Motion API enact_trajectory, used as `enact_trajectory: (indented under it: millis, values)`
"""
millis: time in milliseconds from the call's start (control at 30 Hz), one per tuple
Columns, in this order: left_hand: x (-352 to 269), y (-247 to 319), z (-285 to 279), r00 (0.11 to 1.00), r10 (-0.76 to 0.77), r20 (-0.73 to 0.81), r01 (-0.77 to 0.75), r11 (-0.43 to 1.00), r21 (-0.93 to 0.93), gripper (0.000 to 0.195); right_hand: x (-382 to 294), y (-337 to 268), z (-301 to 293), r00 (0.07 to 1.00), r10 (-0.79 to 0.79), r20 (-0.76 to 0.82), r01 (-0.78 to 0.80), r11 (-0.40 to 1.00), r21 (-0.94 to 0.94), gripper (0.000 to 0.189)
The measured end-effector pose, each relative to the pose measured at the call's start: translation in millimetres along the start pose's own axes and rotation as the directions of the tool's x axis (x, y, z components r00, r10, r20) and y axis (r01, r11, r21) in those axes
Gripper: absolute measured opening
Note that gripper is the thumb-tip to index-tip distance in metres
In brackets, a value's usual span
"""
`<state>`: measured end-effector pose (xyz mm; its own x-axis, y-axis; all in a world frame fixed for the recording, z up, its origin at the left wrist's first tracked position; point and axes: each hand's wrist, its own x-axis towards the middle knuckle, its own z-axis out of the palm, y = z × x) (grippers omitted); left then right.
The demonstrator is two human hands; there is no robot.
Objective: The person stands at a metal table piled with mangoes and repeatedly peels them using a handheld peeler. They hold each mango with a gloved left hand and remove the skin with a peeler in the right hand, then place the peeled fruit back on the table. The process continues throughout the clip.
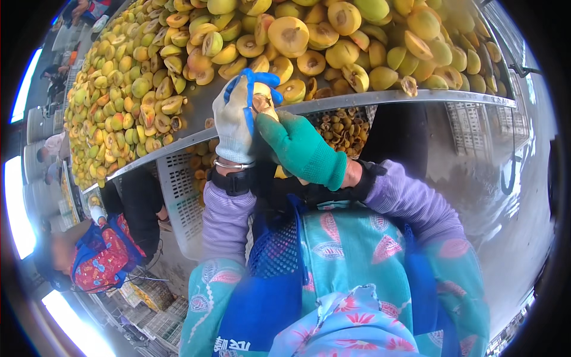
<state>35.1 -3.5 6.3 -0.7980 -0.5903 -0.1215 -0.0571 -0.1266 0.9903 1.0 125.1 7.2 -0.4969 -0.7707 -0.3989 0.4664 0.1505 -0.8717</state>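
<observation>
My left hand (234, 118), in a white knit glove with blue-coated fingers, grips a halved yellow stone fruit (261, 94) above the rim of a metal table. Against that fruit, my right hand (305, 147) in a green glove is curled closed around a small hand tool, mostly hidden. A shiny gold-coloured part of the tool (270, 113) shows at the fruit, and a pale end shows below the fist. Halved fruits (289, 36), peach-like or apricot-like, are heaped on the table just beyond my hands; some show brown pit hollows.
The table's raised metal rim (401, 97) runs across in front of me. Below it are a white perforated crate (180, 192) and a container of brown pits or scraps (341, 129). A co-worker in a red patterned top (100, 259) sits at left. Stacked crates (470, 129) stand right.
</observation>
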Motion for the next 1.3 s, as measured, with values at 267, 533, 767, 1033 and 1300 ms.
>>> enact_trajectory:
  millis: [267, 533, 767, 1033, 1300]
  values:
    - [4.7, -8.1, 3.6, 0.993, 0.114, 0.02, -0.115, 0.991, 0.067, 0.041, 9.0, -4.8, -16.6, 0.973, 0.075, 0.219, -0.095, 0.992, 0.083, 0.056]
    - [16.3, 2.7, -8.0, 0.961, 0.071, 0.267, -0.127, 0.972, 0.198, 0.036, 8.3, 3.2, -27.8, 0.936, 0.117, 0.333, -0.197, 0.955, 0.219, 0.05]
    - [15.0, 0.9, 0.3, 0.923, -0.099, 0.373, 0.184, 0.962, -0.2, 0.042, 11.9, 21.9, -15.0, 0.607, -0.296, 0.737, -0.671, 0.307, 0.675, 0.045]
    - [-23.1, 7.4, -93.8, 0.968, 0.164, -0.19, -0.033, 0.833, 0.552, 0.044, -22.0, 22.1, -60.5, 0.582, -0.199, 0.788, -0.627, 0.507, 0.591, 0.041]
    - [85.2, -8.7, -57.4, 0.923, -0.385, -0.018, 0.098, 0.19, 0.977, 0.057, -23.8, 21.8, -57.2, 0.907, 0.303, 0.293, -0.357, 0.922, 0.151, 0.046]
